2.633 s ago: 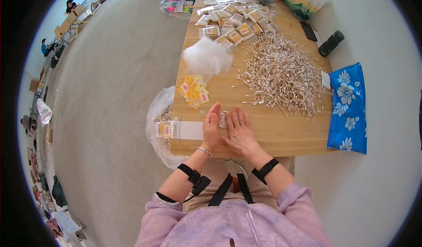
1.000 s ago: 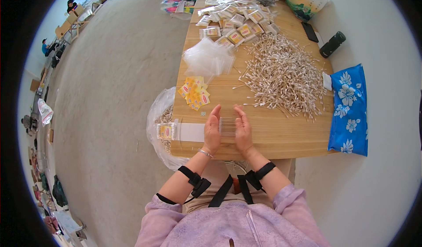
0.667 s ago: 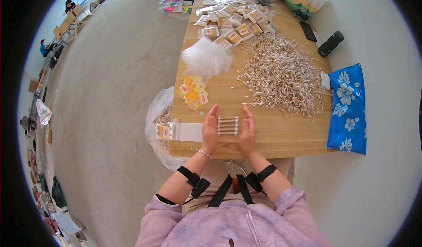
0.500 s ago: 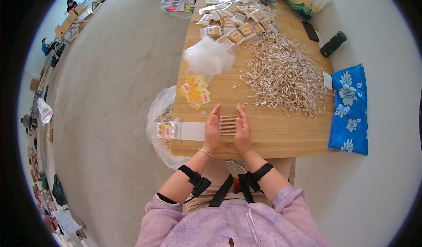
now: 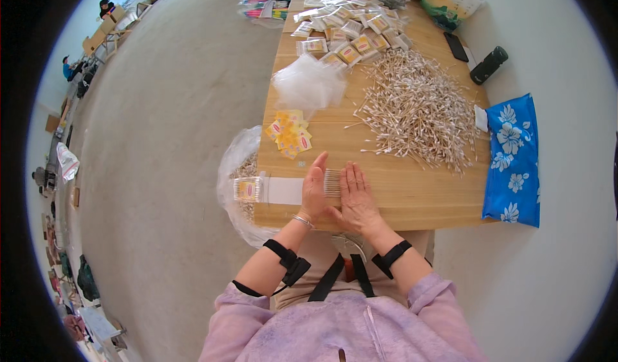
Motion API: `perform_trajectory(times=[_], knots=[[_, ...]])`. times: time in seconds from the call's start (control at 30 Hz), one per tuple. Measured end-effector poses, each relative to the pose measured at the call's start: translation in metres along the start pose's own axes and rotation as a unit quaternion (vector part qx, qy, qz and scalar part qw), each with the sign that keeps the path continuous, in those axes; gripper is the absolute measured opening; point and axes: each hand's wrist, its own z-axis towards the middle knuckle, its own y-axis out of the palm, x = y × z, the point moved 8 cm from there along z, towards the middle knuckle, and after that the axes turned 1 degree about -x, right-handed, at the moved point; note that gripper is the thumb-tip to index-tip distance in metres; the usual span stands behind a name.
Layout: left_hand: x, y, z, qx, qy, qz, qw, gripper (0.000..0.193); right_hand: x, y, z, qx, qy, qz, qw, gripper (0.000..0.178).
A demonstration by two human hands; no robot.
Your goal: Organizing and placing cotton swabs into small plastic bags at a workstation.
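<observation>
A row of cotton swabs (image 5: pixel 332 183) lies side by side on the wooden table, between my two hands. My left hand (image 5: pixel 315 187) stands on edge against their left ends, fingers straight. Flat over their right part rests my right hand (image 5: pixel 358 198), fingers stretched out, palm down. To the left of my left hand a white strip (image 5: pixel 284 191) lies on the table, and at its far end is a clear packet of swabs with a yellow card (image 5: pixel 247 189). A big heap of loose swabs (image 5: pixel 418 108) spreads beyond my right hand.
Yellow cards (image 5: pixel 290 133) and clear plastic bags (image 5: pixel 309 85) lie at the table's left side. Filled swab packets (image 5: pixel 351 37) are piled farther back. A blue flowered pouch (image 5: pixel 512 159), a black bottle (image 5: pixel 489 64) and a phone (image 5: pixel 455 46) line the right side. A plastic bag (image 5: pixel 226 169) hangs at the left edge.
My right hand has turned from standing on edge to lying palm down over the swabs' right part. My left hand stays nearly in place.
</observation>
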Motion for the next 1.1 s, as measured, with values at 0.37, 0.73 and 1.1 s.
perform_trajectory(times=[0.37, 0.73, 1.1], knots=[[0.05, -0.006, -0.048, -0.088, 0.114, 0.479, 0.866, 0.046, -0.001, -0.003, -0.002, 0.004, -0.01, 0.011, 1.0, 0.111], [0.045, 0.016, -0.078, -0.207, 0.113, 0.626, 0.743, 0.058, -0.005, 0.002, -0.002, 0.009, -0.016, -0.005, 1.0, 0.111], [0.041, 0.021, -0.075, -0.211, 0.097, 0.648, 0.726, 0.063, -0.002, 0.001, -0.002, 0.066, -0.026, -0.03, 0.997, 0.106]])
